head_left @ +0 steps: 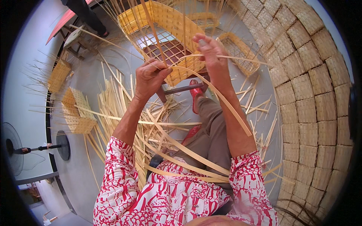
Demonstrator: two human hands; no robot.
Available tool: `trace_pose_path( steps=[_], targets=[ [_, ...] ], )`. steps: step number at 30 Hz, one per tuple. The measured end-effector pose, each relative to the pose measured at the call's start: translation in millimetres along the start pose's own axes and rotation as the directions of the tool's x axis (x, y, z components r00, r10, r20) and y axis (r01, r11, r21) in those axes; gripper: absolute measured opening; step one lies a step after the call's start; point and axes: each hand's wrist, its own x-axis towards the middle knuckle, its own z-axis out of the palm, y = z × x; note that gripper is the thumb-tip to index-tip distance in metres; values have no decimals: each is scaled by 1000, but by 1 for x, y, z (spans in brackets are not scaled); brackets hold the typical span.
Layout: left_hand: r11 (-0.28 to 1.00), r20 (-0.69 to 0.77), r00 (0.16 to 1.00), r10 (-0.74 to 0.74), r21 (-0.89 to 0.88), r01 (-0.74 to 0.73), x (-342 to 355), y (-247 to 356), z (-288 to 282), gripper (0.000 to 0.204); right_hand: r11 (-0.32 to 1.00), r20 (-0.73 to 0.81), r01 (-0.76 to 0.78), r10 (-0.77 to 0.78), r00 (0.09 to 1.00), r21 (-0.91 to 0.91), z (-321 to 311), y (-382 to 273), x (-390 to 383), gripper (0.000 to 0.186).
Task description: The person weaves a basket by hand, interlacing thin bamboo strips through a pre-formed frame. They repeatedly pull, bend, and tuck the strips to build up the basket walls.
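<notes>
Above her lap, the left hand (pixel 150 77) clenches around a thin bamboo strip (pixel 211 88), while the right hand (pixel 211 52) pinches the same strip higher up. It arcs between both hands and trails down past the right forearm. The half-woven basket (pixel 169 22) stands just beyond her fingers, loose splints (pixel 113 101) littering the floor.

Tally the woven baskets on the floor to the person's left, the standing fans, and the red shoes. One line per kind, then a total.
Small woven baskets on the floor at left: 2 (upper one, lower one)
Standing fans: 1
Red shoes: 2 (far one, near one)
Total: 5
</notes>
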Motion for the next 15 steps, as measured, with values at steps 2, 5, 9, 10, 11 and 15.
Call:
trace_pose_path(
  steps=[2, 5, 9, 10, 11, 15],
  targets=[
    [1000, 12, 1000, -25, 12, 25, 0, 4, 0, 6, 992, 57, 88, -83, 995, -91, 0, 11, 3, 40],
    [999, -1, 999, 36, 5, -36, 1, 1, -1, 8, 976, 107, 137, -120, 987, -169, 0, 1, 0, 34],
    [998, -39, 998, 53, -44, -55, -1, 0, 2, 9, 991, -150, 51, -33, 988, 123, -15, 13, 3, 25],
    [998, -44, 998, 50, -42, -51, 0, 0, 4, 8, 994, -188, 67, -50, 981, 83, -19, 13, 8, 26],
    [998, -44, 998, 42, -34, -44, 0, 1, 3, 8, 996, -227, 75, -62, 972, 50, -22, 13, 16, 27],
    [991, -47, 995, -92, -101, 87, -1, 11, 8, 10, 1000, -257, 15, -11, 966, 12, -23, 12, 34, 33]
  ],
)
